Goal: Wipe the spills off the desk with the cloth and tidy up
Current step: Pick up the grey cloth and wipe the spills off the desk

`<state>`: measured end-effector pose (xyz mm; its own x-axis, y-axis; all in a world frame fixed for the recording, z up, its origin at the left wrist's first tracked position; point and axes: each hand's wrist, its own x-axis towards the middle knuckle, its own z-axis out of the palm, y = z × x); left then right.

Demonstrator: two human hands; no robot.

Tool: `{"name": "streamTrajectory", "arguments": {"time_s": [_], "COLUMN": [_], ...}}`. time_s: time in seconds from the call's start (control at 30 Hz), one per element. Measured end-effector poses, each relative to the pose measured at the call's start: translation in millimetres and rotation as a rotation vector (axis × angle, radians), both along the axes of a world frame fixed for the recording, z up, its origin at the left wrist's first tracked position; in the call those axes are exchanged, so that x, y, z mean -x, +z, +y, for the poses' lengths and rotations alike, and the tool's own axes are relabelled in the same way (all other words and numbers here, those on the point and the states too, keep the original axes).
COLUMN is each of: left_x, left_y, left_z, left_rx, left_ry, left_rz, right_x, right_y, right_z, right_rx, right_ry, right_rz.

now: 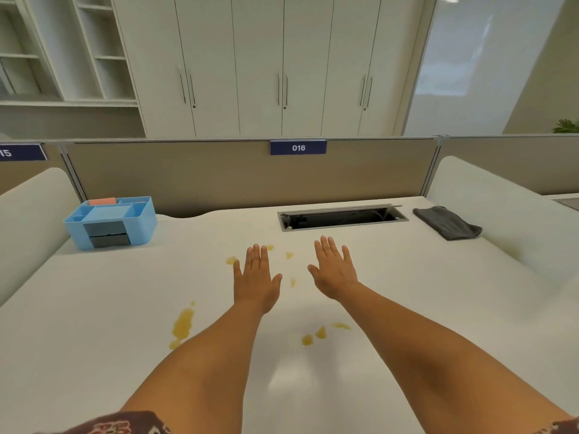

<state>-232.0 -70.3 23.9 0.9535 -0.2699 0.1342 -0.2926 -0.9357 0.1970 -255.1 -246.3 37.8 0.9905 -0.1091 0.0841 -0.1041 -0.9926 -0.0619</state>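
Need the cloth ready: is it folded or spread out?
Folded: the grey cloth lies bunched in a compact bundle at the desk's far right.

Dark grey cloth [446, 223] folded, far right on white desk [94, 308]; yellow spills [182, 324] scattered mid-desk

The white desk [94, 308] has yellow spills [182, 324] all over, a blue organizer [111, 222] back-left and a grey cloth [446, 222] back-right.
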Motion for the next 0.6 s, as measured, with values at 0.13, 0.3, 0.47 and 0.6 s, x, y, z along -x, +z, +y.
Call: {"name": "streamTrajectory", "arguments": {"time_s": [0.13, 0.3, 0.47, 0.6], "left_x": [14.1, 5.5, -14.2, -23.8], "left_y": [0.7, -4.4, -13.4, -17.1], "left_z": [-42.5, -97.0, -156.3, -195.8], "left_rx": [0.015, 0.014, 0.018, 0.021], "left_ry": [-0.033, -0.126, -0.219, -0.290], "left_rz": [0.035, 0.024, 0.038, 0.047], "right_x": [16.3, 22.0, 24.5, 24.6], "right_y": [-1.0, -4.7, -8.2, -10.2], "right_z": [-46.9, -102.9, -155.7, -191.6], "right_rx": [-0.023, -0.011, 0.010, -0.034], "right_ry": [-0.037, -0.137, -0.248, -0.311], "right_rz": [-0.014, -0.014, 0.030, 0.034]}}
